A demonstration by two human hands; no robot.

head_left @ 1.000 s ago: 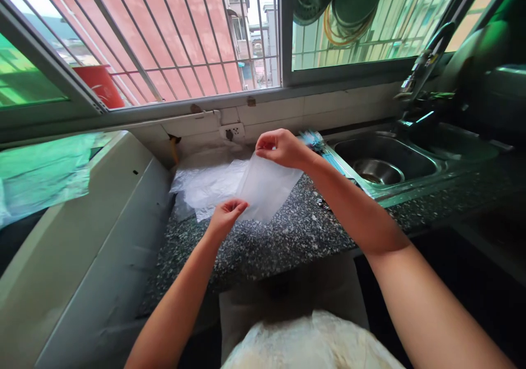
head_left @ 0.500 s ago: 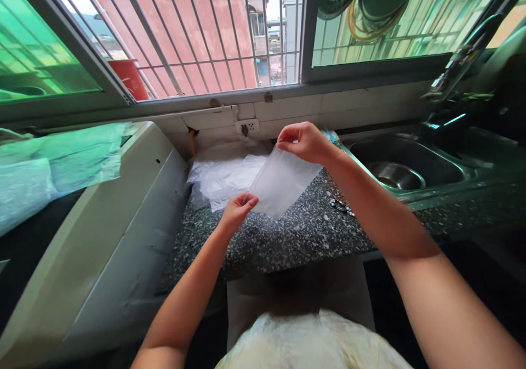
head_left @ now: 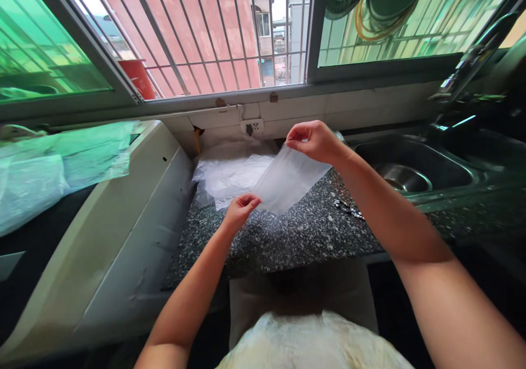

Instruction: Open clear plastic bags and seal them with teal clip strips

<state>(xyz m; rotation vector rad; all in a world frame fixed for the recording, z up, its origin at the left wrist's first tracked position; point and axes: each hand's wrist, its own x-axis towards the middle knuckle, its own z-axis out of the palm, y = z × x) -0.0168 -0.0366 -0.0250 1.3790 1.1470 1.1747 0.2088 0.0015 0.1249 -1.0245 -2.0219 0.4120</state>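
A translucent white plastic bag (head_left: 291,180) is stretched between my two hands above the speckled stone counter (head_left: 283,243). My left hand (head_left: 243,210) pinches its lower left corner between thumb and fingers. Higher up and to the right, my right hand (head_left: 314,140) pinches the bag's upper edge. Behind the held bag, a loose pile of clear plastic bags (head_left: 230,177) lies on the counter, partly covered from view by it. A small shiny metal chain-like item (head_left: 348,209) rests to the right, close to my right forearm.
A sink (head_left: 411,155) with a metal bowl (head_left: 405,177) in it and a tap (head_left: 460,73) are at right. Left stands a pale appliance panel (head_left: 123,237), with green and clear plastic sheets (head_left: 82,160) on top. Behind are a wall socket (head_left: 252,127) and a barred window.
The view has shifted slightly, so the surroundings sit a little further right. Both hands keep their pinch on the bag, which looks pulled slightly more taut.
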